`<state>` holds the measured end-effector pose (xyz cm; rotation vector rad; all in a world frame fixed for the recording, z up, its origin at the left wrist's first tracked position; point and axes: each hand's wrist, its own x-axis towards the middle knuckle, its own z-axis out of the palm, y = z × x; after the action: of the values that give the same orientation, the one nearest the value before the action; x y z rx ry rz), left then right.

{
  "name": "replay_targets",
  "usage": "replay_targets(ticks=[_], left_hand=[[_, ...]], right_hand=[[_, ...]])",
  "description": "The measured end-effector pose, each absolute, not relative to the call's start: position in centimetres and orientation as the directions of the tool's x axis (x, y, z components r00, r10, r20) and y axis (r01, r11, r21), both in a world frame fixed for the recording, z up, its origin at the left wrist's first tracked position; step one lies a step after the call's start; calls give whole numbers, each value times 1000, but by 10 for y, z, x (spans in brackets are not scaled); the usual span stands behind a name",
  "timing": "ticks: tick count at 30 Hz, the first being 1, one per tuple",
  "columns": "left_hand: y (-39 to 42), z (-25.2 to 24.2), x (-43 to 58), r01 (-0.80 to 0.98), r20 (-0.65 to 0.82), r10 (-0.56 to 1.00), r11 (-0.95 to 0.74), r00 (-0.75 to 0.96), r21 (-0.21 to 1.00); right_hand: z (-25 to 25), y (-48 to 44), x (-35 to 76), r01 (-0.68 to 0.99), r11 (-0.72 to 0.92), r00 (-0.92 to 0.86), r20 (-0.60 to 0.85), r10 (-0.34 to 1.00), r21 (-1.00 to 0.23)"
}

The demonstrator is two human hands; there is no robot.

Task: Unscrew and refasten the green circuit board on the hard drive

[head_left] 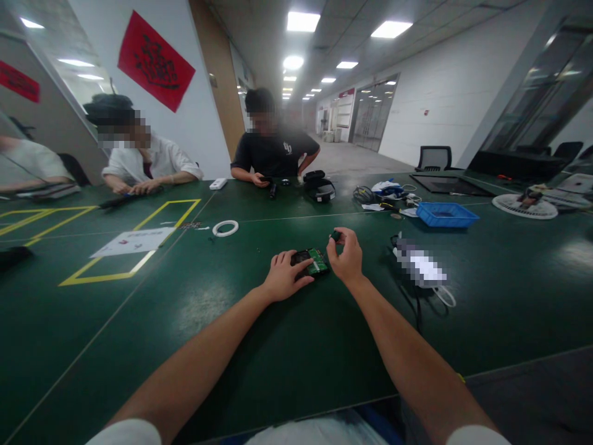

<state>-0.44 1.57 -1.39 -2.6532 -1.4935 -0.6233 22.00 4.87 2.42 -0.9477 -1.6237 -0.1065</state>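
Observation:
My left hand (287, 275) rests on the green table (222, 346) with its fingers spread. They lie over the left part of a small black device with a green circuit board (319, 262), possibly a hard drive, and cover some of it. Just right of the board, my right hand (345, 254) is raised a little, thumb and fingertips pinched. Between them is a small dark green piece (335, 235), too small to make out exactly.
Right of my hands lies a pixelated white object (421, 266) with cables. Beyond it are a blue tray (447, 214), tangled cables and a round white grille (525, 206). A white ring (225, 228) and a paper sheet (134, 241) lie left. Several people sit across the table.

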Motion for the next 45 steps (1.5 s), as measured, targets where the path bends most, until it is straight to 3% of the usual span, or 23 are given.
replay_targets(ticks=[19,33,45], left_hand=[[16,-13,-5,829,355,809,-542,469,140],[17,-15,-5,829,368,808,-540,460,148],[17,-15,-5,823,373,803,-547,464,155]], right_hand=[[19,52,218,580,672,49,843,536,-461],[23,49,218,597,699,-2,870,493,-394],[22,48,218,611,664,-5,836,548,-432]])
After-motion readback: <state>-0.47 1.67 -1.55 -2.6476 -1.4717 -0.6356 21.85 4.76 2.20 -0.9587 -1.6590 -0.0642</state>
